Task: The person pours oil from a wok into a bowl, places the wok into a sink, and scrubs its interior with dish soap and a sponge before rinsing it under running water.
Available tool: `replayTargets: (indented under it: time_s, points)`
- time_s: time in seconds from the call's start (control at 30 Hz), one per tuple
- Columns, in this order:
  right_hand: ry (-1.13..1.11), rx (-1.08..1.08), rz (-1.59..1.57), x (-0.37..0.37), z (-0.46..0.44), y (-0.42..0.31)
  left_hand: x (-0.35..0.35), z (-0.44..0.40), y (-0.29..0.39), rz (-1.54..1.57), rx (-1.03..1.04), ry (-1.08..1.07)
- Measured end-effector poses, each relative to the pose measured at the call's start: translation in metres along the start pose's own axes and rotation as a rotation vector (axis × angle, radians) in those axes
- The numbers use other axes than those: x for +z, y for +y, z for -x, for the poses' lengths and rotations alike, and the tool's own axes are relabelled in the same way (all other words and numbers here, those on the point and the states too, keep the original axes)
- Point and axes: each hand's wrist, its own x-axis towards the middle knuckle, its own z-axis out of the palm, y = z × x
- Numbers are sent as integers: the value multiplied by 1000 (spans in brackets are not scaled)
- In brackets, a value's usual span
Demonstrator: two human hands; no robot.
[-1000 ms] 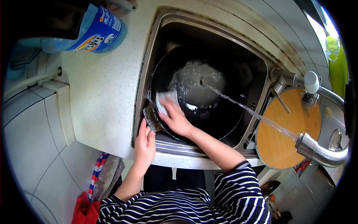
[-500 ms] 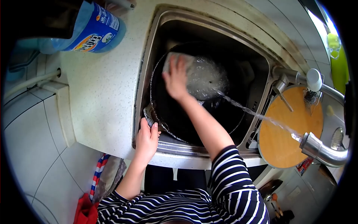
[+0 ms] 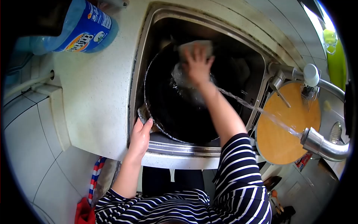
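Observation:
A large black wok (image 3: 169, 115) lies tilted in the metal sink (image 3: 179, 148). My left hand (image 3: 140, 139) is closed around the wok's handle (image 3: 143, 112) at the sink's near left corner. Inside the wok, toward its far side, my right hand (image 3: 198, 66) presses a pale scrubbing cloth (image 3: 206, 45) against the surface with fingers spread over it; both are slightly blurred. A stream of water (image 3: 242, 100) crosses under my right forearm and splashes in the wok below that hand. Part of the wok's inside is hidden by the forearm.
The running faucet (image 3: 322, 143) reaches in from the right, above a round wooden board (image 3: 287, 127). A white-capped bottle (image 3: 310, 74) stands beside the tap lever (image 3: 279, 89). A blue detergent bottle (image 3: 87, 31) is on the counter (image 3: 89, 100) at upper left.
My right hand has moved the cloth to the right and farther up the wok. My left hand keeps its hold on the handle; the wok sits slightly differently in the view.

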Motion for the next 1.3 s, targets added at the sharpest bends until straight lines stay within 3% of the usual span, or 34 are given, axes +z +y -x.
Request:
replayTargets:
  time_s: [0.1, 0.17, 0.23, 0.3, 0.43, 0.5, 0.57, 0.7, 0.83, 0.97, 1.03, 1.17, 1.23, 1.3]
  points:
    - [16, 16, 159, -8, 36, 59, 1, 2, 1, 15, -4, -19]
    - [-208, -55, 304, -1, 82, 82, 0, 0, 0, 22, 1, -24]
    - [-309, -32, 102, -9, 125, 74, 2, 1, 1, 10, 13, -17]
    - [-552, 25, 22, -29, 148, 35, 2, 1, 2, -15, 28, -1]
    - [-818, 105, -577, -57, 143, -67, 1, -2, -4, -25, 67, 19]
    - [-727, 168, -860, -65, 132, -98, 2, -2, -4, -5, 67, 28]
    - [-608, 94, -960, -88, 144, -109, 0, -3, -6, -7, 68, 65]
    - [-721, -17, -529, -131, 194, -54, 1, -3, -5, 10, 28, 43]
    - [-631, -101, 10, -148, 207, 36, -1, -3, -4, 2, 31, 18]
    - [-378, -135, 307, -104, 168, 92, 2, -3, 0, 30, 22, -8]
    - [-451, -64, 323, -88, 162, 75, -2, -5, -5, 40, 16, -5]
    - [-944, -62, -274, -103, 176, -11, 0, -4, -4, 21, 48, 15]
    - [-973, -94, -556, -86, 166, -30, 0, -4, -3, 30, 45, 1]
    - [-844, -169, -532, -49, 148, -32, 0, -4, -4, 19, 53, 2]
